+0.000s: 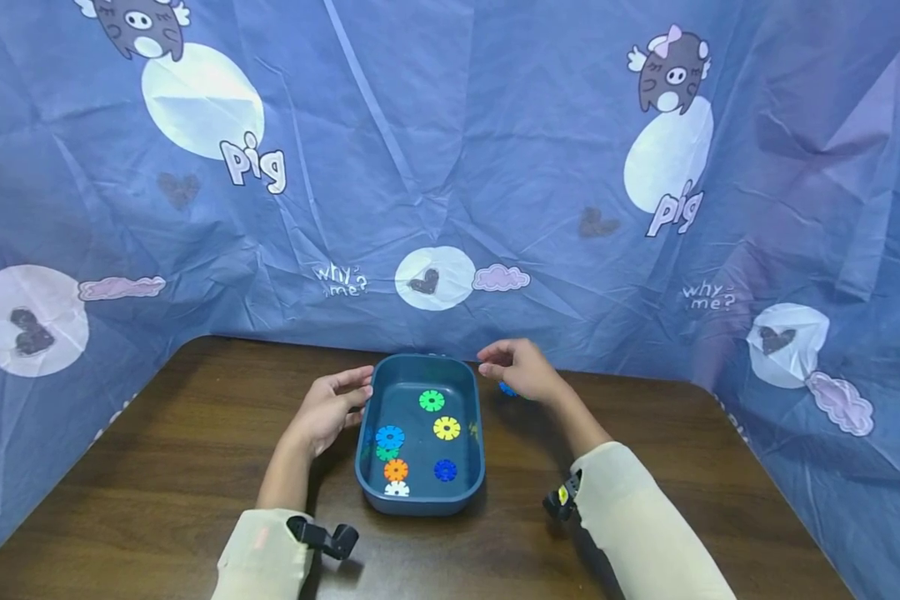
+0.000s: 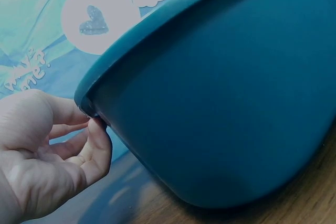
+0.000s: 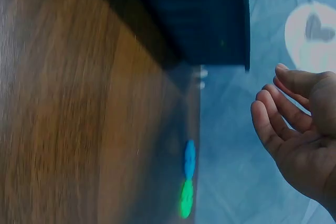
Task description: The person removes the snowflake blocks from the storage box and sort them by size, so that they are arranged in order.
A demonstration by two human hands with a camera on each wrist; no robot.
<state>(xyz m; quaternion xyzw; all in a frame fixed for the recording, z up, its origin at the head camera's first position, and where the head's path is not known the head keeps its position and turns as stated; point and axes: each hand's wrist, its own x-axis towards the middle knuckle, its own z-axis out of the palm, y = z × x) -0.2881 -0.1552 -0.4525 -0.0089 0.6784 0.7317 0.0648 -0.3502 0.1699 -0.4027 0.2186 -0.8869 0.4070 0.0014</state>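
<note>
Over on the left, the blue cloth [image 1: 30, 192] hangs behind the dark wooden table [image 1: 157, 475], printed with a pale disc, a heart and a pinkish cloud. Next comes a cream sleeve with a black device [image 1: 322, 537] at its cuff, and out of it the person's left hand [image 1: 326, 410], at the left side of a blue tub [image 1: 420, 505]. Its fingers are loosely bent, the tips touching the rim from outside and just beneath it; I see none of them hooked over into the tub. The tub stands on the table between the two hands, and notched plastic discs lie in it. Along its left side a light blue disc [image 1: 390, 436] partly covers a darker green disc [image 1: 387, 454], with an orange disc [image 1: 395, 470] below and a white disc [image 1: 397, 489] nearest the person. Further right are a bright green disc [image 1: 431, 401] towards the far end, a yellow disc [image 1: 447, 428] about midway, and a dark blue disc [image 1: 446, 470] closer to the near end. Just beside the tub's far right corner is the right hand [image 1: 523, 368], holding nothing, its fingers half curled and the thumb a little apart from them. A blue piece [image 3: 189, 159] and a green piece [image 3: 186, 199] lie on the table near that hand, end to end. Rightmost is the other cream sleeve, with its own black device [image 1: 561, 498], and more printed cloth beyond.
</note>
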